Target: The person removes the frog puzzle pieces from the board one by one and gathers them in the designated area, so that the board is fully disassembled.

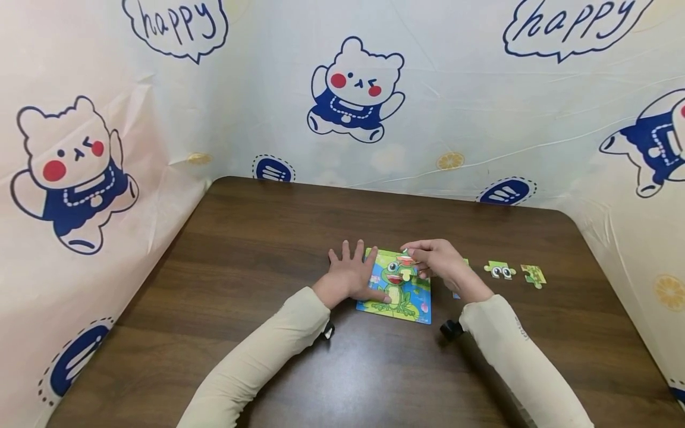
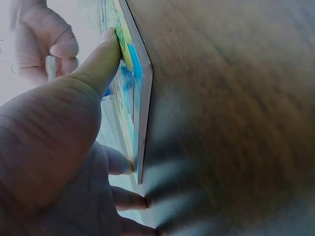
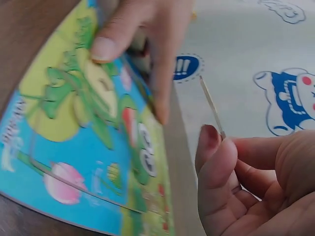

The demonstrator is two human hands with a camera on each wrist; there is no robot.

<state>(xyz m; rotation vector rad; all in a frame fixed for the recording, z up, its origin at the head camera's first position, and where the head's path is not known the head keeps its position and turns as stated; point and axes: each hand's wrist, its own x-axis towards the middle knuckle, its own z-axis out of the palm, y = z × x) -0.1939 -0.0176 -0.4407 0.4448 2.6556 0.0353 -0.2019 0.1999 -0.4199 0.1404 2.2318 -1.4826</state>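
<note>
Square green-and-blue frog puzzle [image 1: 401,297] touched by spread left hand [image 1: 350,278]; right hand [image 1: 446,264] pinches thin flat piece [image 3: 211,105]; likely placing step, needs alignment next.

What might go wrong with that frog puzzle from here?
The thin, flat jigsaw piece might slip, since the right grip pinches it near one edge. The right arm's cream fabric sleeve could brush the flat green jigsaw piece with cartoon eyes lying close by.

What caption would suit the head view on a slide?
Left hand rests on a frog puzzle; right hand pinches a puzzle piece.
</note>
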